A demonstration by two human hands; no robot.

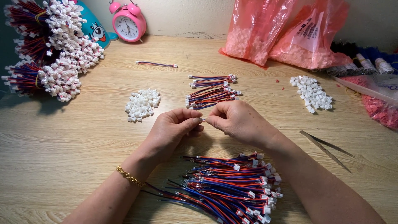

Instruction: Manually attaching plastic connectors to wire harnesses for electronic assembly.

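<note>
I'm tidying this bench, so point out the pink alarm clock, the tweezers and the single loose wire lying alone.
Pink alarm clock [129, 25], head view, on its white dial.
Tweezers [324, 148], head view, midway along the metal legs.
Single loose wire [156, 64], head view, middle of its length.

Work surface: light wooden table [74, 137] with visible grain, evenly lit; soft shadows fall on it at the left edge. Rear boundary: plain off-white wall [186, 14], meeting the tabletop along a worn, chipped seam
</note>
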